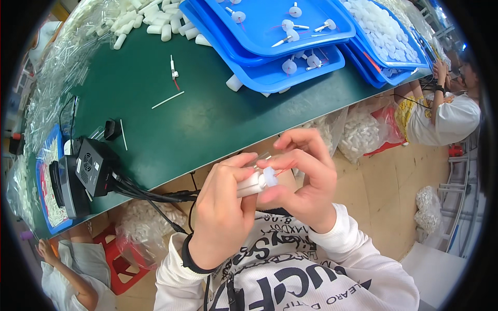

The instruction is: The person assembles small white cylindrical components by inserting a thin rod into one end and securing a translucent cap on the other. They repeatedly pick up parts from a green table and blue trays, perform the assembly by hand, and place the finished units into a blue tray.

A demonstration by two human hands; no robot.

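In front of my chest, just off the table's near edge, my left hand (220,205) is closed around a white cylindrical piece (250,185). A round translucent cap (270,177) sits at that piece's right end, with thin red wires by it. My right hand (311,179) has its thumb and index finger curled about the cap, the thumb at its lower edge. Something clear (263,157), partly hidden, shows between the fingertips of both hands.
Stacked blue trays (290,83) hold small wired parts with round caps. Another blue tray (384,39) is heaped with translucent discs. White cylinders (166,32) and clear tubes (57,72) cover the far left. A black device (96,166) trails cables (155,195) toward me. Co-workers (446,111) sit at both sides.
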